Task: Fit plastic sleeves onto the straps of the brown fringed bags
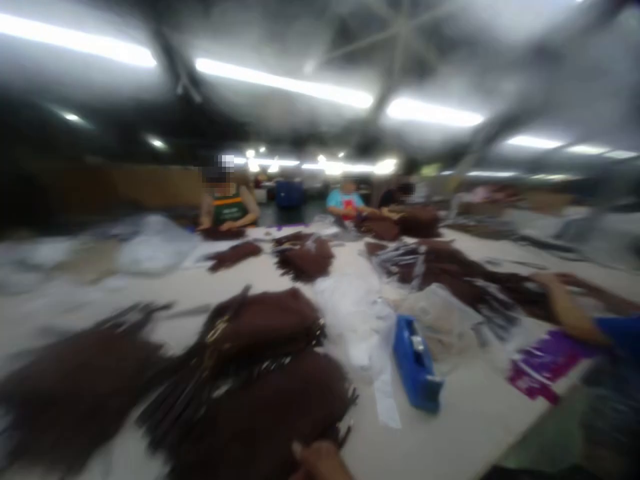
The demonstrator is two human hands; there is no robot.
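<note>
My right hand (323, 459) shows at the bottom edge, at the near right corner of a dark brown leather-like bag (270, 413). Its fingers are blurred and partly cut off, so whether it grips the bag is unclear. Just behind lies another brown bag (270, 320) with gold-coloured metal fittings and thin dark straps hanging over its left side. To the left, a further brown piece (85, 387) lies flat with dark strips at its far end. My left hand is out of view.
A blue tape dispenser (417, 367) stands on the white table (450, 427), beside crumpled clear plastic (355, 313). At right, a co-worker's arm (570, 307) reaches over brown pieces near a purple packet (545, 363). Other people (230, 210) work at the far side.
</note>
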